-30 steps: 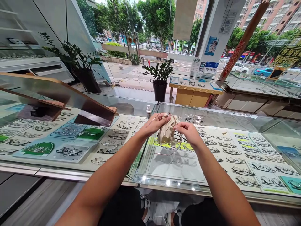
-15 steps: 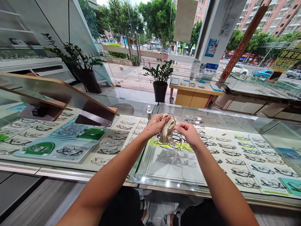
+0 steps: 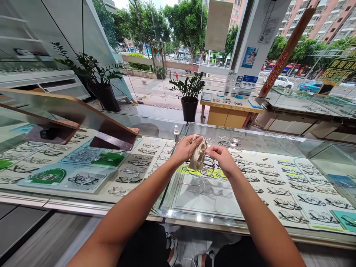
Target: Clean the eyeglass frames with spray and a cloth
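My left hand (image 3: 187, 147) is closed on a beige cloth (image 3: 198, 155) folded over a pair of thin-framed eyeglasses (image 3: 209, 179). One slim temple sticks out behind the left hand, and another hangs below the cloth over the glass counter. The lenses are mostly hidden by the cloth and fingers. My right hand (image 3: 221, 157) pinches the right side of the eyeglasses beside the cloth. Both hands are above the glass display counter (image 3: 205, 202). Just beyond the left hand stands a small white bottle (image 3: 176, 134).
Rows of eyeglasses (image 3: 286, 203) lie under the counter's glass on both sides. Tilted wood-edged mirrors (image 3: 111, 129) stand on the left part. Beyond the counter are a potted plant (image 3: 190, 98) and a wooden display table (image 3: 230, 115).
The cloth has been gathered in slightly between the fingers, and the eyeglasses' lower temple has swung a little to the left. Both hands stay in nearly the same place.
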The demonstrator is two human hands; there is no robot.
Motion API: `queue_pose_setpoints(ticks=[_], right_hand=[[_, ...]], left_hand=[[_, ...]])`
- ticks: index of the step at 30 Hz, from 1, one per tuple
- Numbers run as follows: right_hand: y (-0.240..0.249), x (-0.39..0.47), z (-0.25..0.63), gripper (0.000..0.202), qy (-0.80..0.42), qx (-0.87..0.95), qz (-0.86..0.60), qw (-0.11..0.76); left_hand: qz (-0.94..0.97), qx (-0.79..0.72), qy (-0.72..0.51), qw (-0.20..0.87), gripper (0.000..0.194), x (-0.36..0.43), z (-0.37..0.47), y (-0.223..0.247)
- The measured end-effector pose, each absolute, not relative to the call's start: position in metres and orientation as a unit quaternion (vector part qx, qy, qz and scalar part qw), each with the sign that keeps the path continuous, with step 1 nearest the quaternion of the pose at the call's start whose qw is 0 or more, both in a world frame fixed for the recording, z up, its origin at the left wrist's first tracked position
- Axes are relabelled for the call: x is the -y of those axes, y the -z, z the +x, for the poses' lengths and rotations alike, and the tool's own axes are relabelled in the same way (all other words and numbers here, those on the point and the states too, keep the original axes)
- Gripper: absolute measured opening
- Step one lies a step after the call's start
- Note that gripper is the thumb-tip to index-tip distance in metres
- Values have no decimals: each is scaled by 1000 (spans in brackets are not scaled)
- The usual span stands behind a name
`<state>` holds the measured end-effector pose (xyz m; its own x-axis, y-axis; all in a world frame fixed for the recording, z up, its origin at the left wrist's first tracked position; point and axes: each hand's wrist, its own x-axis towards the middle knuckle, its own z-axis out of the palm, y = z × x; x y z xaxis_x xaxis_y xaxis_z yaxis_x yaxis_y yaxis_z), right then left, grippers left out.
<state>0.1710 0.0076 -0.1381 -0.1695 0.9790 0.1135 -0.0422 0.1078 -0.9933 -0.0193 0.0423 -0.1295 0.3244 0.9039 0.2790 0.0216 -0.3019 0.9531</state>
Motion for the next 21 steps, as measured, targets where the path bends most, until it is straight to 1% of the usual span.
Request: queue_pose_setpoints(ticks=[3, 5, 10, 14, 16, 18, 21], right_hand=[[136, -10, 176, 30, -513, 546, -432, 502], [136, -11, 178, 30, -523, 544, -427, 498], [138, -8, 172, 33, -558, 551, -399, 475], [139, -5, 167, 36, -576, 547, -377, 476], [138, -4, 166, 37, -586, 537, -372, 480], [136, -5, 167, 37, -598, 519, -369, 487], [131, -6, 173, 36, -594, 502, -367, 510]], left_hand=[[651, -301, -437, 542, 53, -45, -23, 129], [658, -291, -437, 540, 50, -47, -24, 129], [703, -344, -443, 437, 39, -43, -23, 127], [722, -386, -476, 322, 47, -34, -18, 125], [709, -406, -495, 296, 52, -32, -15, 126], [694, -409, -503, 313, 55, -33, -14, 128], [673, -384, -500, 386, 58, -41, -19, 129]])
